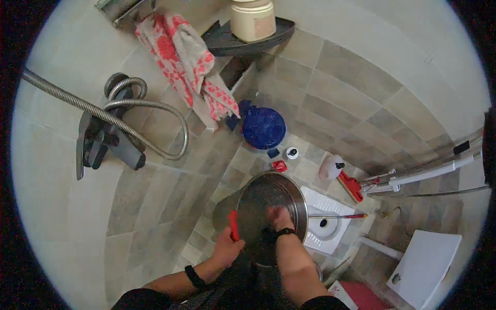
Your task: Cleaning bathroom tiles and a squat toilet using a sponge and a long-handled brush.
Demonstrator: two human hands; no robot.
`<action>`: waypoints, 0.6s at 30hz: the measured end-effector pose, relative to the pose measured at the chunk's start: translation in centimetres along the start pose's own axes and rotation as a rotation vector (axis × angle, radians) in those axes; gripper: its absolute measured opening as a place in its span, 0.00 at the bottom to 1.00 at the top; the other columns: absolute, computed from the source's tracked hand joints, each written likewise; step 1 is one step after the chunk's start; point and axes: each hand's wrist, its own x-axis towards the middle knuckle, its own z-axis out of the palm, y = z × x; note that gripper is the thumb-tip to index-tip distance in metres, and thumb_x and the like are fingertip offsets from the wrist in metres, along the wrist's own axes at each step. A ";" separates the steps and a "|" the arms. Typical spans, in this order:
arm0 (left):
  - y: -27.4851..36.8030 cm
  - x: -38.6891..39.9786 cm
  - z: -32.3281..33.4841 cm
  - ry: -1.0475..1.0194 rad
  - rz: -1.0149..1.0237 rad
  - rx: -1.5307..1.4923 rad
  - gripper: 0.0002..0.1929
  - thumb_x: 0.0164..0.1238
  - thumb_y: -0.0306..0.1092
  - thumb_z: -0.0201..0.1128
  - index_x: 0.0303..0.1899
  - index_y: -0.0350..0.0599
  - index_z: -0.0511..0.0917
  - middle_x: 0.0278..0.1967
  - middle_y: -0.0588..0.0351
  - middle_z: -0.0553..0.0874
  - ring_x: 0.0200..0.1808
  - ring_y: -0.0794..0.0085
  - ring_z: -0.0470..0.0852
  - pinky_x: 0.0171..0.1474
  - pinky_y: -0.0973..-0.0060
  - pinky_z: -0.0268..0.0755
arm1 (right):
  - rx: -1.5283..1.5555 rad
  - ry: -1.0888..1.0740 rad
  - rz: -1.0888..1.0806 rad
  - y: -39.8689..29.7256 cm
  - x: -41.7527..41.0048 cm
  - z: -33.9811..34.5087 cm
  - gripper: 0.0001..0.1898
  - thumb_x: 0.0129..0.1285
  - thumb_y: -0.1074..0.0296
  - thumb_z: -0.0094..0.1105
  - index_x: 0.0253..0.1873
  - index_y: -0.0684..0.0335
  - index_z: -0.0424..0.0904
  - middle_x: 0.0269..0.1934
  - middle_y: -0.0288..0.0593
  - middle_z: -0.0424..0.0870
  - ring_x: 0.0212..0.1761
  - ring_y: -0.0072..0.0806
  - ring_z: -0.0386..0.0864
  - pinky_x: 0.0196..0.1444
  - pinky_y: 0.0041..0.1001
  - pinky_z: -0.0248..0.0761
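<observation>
A large round metal tub or pot [303,205] stands in front of me, its inside dark. My left hand [228,246] grips a red handle [233,226] at the left side of the rim. My right hand [279,217] reaches down inside the vessel, blurred; whether it holds anything cannot be told. A dark band circles each wrist. Just beyond the rim lie a small red object [279,166] and a white bottle with a dark top [292,153] on the tiled floor.
A white squat toilet [329,224] with a thin rod across it is at right. Nearby are a red squeegee [350,186], a pinkish bottle [329,167] and a blue round container [264,128]. A shower mixer [112,139] with metal hose and a red-patterned towel [182,58] hang at upper left.
</observation>
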 end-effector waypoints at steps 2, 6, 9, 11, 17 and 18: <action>-1.4 0.1 -1.5 0.025 0.033 0.098 0.16 0.50 0.30 0.63 0.40 0.39 0.71 0.29 0.53 0.77 0.31 0.70 0.75 0.35 0.72 0.68 | -0.090 0.011 0.105 5.1 0.6 0.2 0.14 0.62 0.62 0.47 0.49 0.61 0.74 0.50 0.45 0.77 0.50 0.38 0.74 0.56 0.38 0.66; -0.3 -0.2 -3.6 -0.035 -0.001 0.106 0.16 0.49 0.31 0.64 0.40 0.40 0.70 0.30 0.54 0.76 0.32 0.71 0.73 0.35 0.73 0.67 | 0.221 0.061 0.178 8.5 -0.9 1.1 0.16 0.64 0.60 0.43 0.50 0.62 0.73 0.52 0.46 0.76 0.55 0.39 0.72 0.60 0.39 0.62; -0.4 0.2 -4.6 -0.042 -0.043 0.062 0.18 0.49 0.30 0.64 0.43 0.39 0.71 0.31 0.55 0.76 0.32 0.72 0.72 0.36 0.73 0.67 | 0.585 -0.044 0.086 5.7 -1.1 4.2 0.18 0.65 0.59 0.40 0.51 0.63 0.73 0.54 0.46 0.75 0.58 0.40 0.71 0.64 0.39 0.59; -0.8 0.8 -4.7 -0.050 -0.041 -0.009 0.19 0.50 0.30 0.63 0.45 0.40 0.70 0.32 0.57 0.76 0.33 0.74 0.72 0.36 0.74 0.67 | 1.011 -0.736 -0.139 -1.7 -1.0 8.2 0.17 0.64 0.62 0.43 0.51 0.65 0.72 0.55 0.47 0.75 0.60 0.40 0.69 0.65 0.39 0.58; -4.2 1.8 -5.2 0.031 0.024 -0.510 0.19 0.52 0.25 0.59 0.49 0.41 0.70 0.33 0.59 0.76 0.34 0.76 0.73 0.37 0.76 0.67 | 0.628 -0.773 -0.358 -23.6 -14.6 28.3 0.21 0.67 0.62 0.48 0.62 0.60 0.63 0.66 0.43 0.62 0.67 0.39 0.61 0.66 0.41 0.55; -3.1 1.7 -5.7 -0.014 -0.026 -0.434 0.19 0.52 0.25 0.59 0.49 0.40 0.70 0.33 0.59 0.76 0.34 0.75 0.73 0.37 0.76 0.67 | 0.612 -0.665 -0.402 -24.2 -14.2 28.0 0.21 0.67 0.62 0.48 0.62 0.60 0.63 0.66 0.43 0.62 0.66 0.39 0.61 0.65 0.41 0.56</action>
